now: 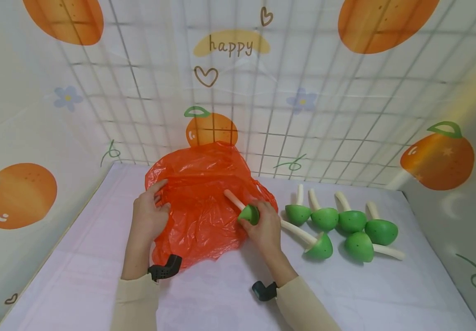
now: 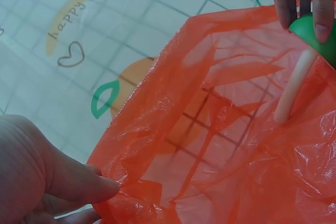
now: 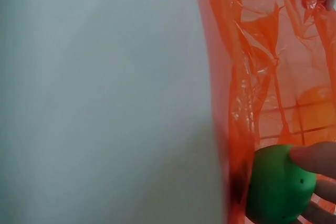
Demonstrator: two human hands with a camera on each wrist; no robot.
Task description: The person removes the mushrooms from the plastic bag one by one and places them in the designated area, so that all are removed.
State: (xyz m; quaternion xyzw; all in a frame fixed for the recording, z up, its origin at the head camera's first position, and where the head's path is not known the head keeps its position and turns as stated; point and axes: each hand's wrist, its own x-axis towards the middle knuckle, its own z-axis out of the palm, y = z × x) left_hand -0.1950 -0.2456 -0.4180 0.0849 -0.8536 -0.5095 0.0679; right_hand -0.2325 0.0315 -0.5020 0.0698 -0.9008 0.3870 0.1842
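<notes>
A translucent red plastic bag [image 1: 200, 225] lies spread on the table, its mouth held partly open. My left hand [image 1: 148, 216] pinches the bag's left edge between thumb and fingers, as the left wrist view shows. On the other side, my right hand [image 1: 267, 230] grips a toy mushroom by its green cap [image 3: 281, 184]. The mushroom's pale stem [image 2: 294, 87] points into the bag's mouth and looks reddish near its tip. In the right wrist view the cap sits beside the bag's rim, thumb on top.
Several more green-capped mushrooms [image 1: 324, 219] lie to the right of the bag, some with stems pointing back. One mushroom [image 1: 319, 247] is close to my right hand, its stem toward the bag. A patterned curtain over a wire grid [image 1: 262, 115] stands behind the table.
</notes>
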